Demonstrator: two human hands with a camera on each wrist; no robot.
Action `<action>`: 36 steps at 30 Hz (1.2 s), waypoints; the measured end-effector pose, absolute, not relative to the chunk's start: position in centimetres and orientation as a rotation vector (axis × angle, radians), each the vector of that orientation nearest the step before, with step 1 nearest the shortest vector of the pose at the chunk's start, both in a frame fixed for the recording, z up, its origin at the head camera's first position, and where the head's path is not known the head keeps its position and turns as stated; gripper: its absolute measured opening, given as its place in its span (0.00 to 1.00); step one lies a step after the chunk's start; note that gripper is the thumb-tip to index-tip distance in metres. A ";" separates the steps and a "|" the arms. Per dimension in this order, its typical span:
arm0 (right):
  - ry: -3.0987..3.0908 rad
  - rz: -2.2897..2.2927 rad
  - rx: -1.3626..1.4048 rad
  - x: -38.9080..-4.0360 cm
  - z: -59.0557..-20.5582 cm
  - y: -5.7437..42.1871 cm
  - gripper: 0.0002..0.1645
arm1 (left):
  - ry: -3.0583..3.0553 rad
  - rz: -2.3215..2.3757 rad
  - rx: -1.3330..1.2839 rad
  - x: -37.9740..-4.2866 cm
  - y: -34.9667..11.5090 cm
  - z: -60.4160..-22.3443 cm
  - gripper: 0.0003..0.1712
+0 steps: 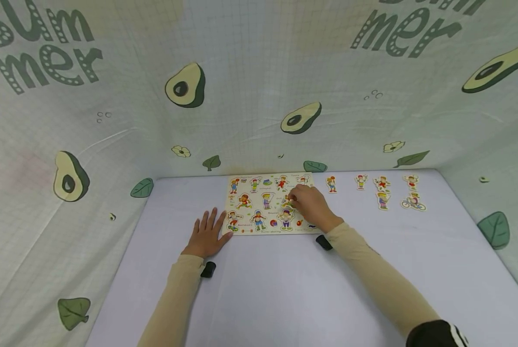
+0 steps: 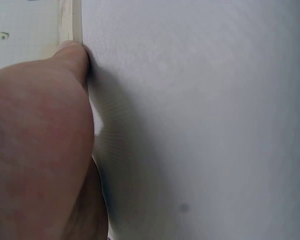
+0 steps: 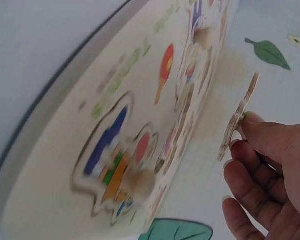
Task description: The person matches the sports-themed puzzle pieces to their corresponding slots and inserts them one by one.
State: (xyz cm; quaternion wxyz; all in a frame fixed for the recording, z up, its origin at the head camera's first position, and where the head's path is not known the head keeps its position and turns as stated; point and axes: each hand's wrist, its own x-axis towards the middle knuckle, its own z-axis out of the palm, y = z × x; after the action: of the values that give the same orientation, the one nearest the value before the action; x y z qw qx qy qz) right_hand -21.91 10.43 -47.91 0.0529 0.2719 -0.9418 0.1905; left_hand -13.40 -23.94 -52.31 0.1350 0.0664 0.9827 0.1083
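Note:
My right hand [image 1: 312,203] is over the right half of a wooden puzzle board [image 1: 237,233] printed with figures doing sports. Between thumb and fingertips it pinches a thin wooden puzzle piece [image 3: 238,117], seen edge-on in the right wrist view and held apart from the board. The picture on its face is hidden there. Fingers spread, my left hand [image 1: 204,238] lies flat on the table, its thumb at the board's lower left corner. A figure piece with a round knob [image 3: 142,183] sits on the board near its edge.
Right of the board lie several loose figure pieces, among them one close by [image 1: 331,184] and a cyclist [image 1: 413,201] farthest right. The white table [image 1: 259,294] meets a cloth backdrop [image 1: 241,120] printed with avocados right behind the board. Black wrist devices [image 1: 208,270] sit under both wrists.

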 end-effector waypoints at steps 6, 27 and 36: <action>-2.880 0.581 0.847 -22.1 -47.8 8.3 0.07 | 2.836 0.304 0.180 -13.6 -24.1 -52.4 0.47; -2.855 0.558 1.015 -22.2 -47.7 2.3 0.04 | 2.840 0.312 0.182 -13.5 -24.3 -52.3 0.47; -2.895 0.553 1.020 -22.4 -47.7 0.8 0.04 | 2.833 0.310 0.178 -13.4 -24.1 -52.3 0.47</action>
State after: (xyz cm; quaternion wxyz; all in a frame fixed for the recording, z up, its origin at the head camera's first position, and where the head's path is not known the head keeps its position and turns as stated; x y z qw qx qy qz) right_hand -22.36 0.82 -47.66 0.0115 0.3269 -0.9282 0.1774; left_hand -13.41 -24.05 -52.30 0.1426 0.0616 0.9820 0.1075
